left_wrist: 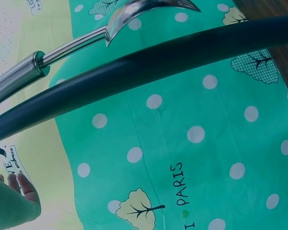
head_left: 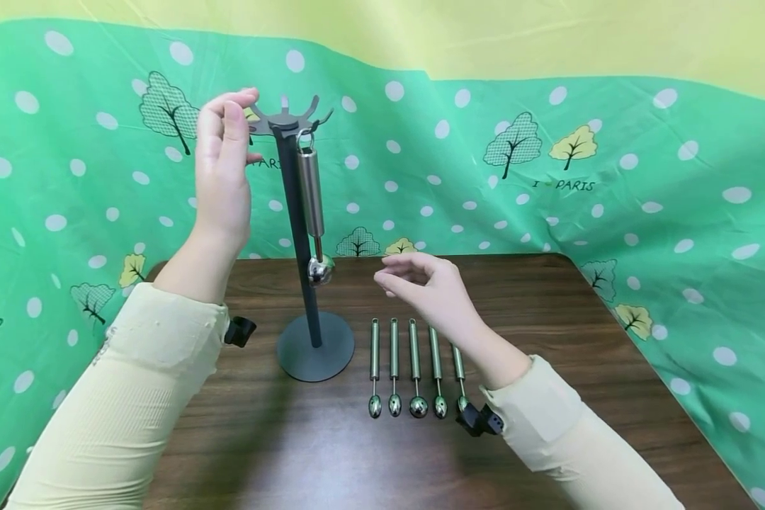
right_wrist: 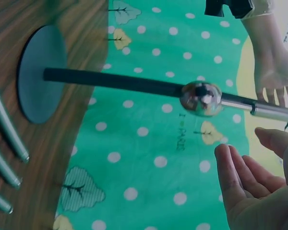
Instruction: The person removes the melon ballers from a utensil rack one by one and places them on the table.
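A steel melon baller [head_left: 311, 195] hangs by its ring from a hook of the dark metal stand [head_left: 290, 191], scoop downward. In the left wrist view, the scoop [left_wrist: 139, 12] shows its curved edge beside the pole. My left hand [head_left: 223, 163] is raised at the stand's left hooks, fingertips close to a hook and slightly bent. To the right of the hanging baller and lower, my right hand [head_left: 430, 287] has loosely bent fingers and holds nothing. The right wrist view shows its thumb and fingers [right_wrist: 230, 177] spread apart near the baller's handle.
Several more melon ballers [head_left: 414, 350] lie in a row on the brown wooden table [head_left: 548, 312], scoops toward me; my right forearm partly covers the rightmost. The stand's round base [head_left: 315, 361] rests left of them. A green dotted cloth [head_left: 408, 163] hangs behind.
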{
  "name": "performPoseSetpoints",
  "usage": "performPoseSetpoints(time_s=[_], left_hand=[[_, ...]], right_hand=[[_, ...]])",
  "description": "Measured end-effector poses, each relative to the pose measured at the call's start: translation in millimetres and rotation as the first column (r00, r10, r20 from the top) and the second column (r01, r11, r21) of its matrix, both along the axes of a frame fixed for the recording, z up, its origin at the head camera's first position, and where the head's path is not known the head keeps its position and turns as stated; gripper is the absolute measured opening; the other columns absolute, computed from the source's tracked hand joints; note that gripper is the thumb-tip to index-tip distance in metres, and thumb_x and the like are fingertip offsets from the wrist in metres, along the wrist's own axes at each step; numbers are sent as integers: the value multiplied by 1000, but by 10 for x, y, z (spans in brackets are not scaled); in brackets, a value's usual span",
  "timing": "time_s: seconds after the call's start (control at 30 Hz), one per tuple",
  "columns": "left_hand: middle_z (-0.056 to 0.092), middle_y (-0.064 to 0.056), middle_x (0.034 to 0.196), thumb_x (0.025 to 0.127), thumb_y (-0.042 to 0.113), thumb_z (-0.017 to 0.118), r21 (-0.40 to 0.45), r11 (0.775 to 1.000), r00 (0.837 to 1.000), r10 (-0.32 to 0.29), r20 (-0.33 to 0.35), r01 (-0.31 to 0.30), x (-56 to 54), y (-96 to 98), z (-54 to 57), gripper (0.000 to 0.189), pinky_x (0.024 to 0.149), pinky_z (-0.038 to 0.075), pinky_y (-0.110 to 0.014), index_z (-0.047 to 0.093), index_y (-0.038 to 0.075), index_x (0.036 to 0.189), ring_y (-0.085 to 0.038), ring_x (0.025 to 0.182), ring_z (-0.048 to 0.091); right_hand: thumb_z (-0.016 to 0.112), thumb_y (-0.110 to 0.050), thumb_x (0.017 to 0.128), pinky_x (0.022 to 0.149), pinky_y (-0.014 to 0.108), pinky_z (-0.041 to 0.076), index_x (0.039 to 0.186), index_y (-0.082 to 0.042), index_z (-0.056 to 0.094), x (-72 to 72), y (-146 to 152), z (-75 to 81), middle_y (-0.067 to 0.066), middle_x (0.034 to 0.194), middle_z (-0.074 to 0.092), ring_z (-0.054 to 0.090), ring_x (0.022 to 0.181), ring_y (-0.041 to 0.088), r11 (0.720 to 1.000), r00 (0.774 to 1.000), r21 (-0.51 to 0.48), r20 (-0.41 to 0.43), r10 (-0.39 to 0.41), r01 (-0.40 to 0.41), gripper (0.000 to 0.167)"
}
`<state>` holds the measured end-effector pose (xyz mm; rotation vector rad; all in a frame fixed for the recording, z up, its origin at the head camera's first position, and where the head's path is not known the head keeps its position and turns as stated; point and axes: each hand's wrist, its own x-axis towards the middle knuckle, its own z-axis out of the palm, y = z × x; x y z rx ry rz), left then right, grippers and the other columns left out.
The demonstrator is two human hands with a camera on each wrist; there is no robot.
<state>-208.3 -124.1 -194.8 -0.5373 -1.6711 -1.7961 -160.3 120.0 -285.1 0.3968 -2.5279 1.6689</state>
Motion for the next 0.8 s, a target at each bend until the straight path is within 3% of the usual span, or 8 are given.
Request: performPoseSetpoints(time_s=[0.23, 0.47, 0.63, 0.8], left_hand=[[50, -2, 139, 107, 23, 31, -32, 998, 998, 52, -25, -52, -16, 7, -17, 23, 85, 35, -28, 51, 20, 118, -7, 114, 43], [50, -4, 140, 107, 22, 34, -23, 998, 998, 51, -31, -52, -6, 7, -11, 20, 85, 34, -24, 52, 20, 116, -11, 116, 44], [50, -6, 141, 106, 22, 36, -27, 998, 999, 48, -14, -48, 22, 15, 7, 18, 97, 36, -20, 51, 18, 116, -13, 128, 43], [49, -5, 141, 106, 24, 41, -67, 994, 996, 88, 10, -87, 66, 15, 33, 26, 106, 36, -20, 52, 9, 124, -13, 130, 43]], right_hand=[[74, -28, 88, 78, 30, 55, 114, -14, 72, -42, -179, 106, 3, 101, 74, 71, 86, 17, 999, 999, -23, -27, 42, -42, 29], [73, -28, 90, 83, 31, 55, 118, -15, 71, -144, -356, 218, -1, 106, 75, 69, 92, 12, 998, 994, -28, -93, 59, -62, 31], [72, -28, 90, 84, 31, 56, 121, -16, 70, -235, -467, 283, -2, 107, 74, 69, 91, 11, 995, 989, -37, -119, 85, -90, 33], [73, -30, 90, 81, 31, 56, 123, -17, 69, -317, -553, 319, -3, 108, 74, 68, 91, 11, 993, 986, -44, -128, 107, -113, 36]])
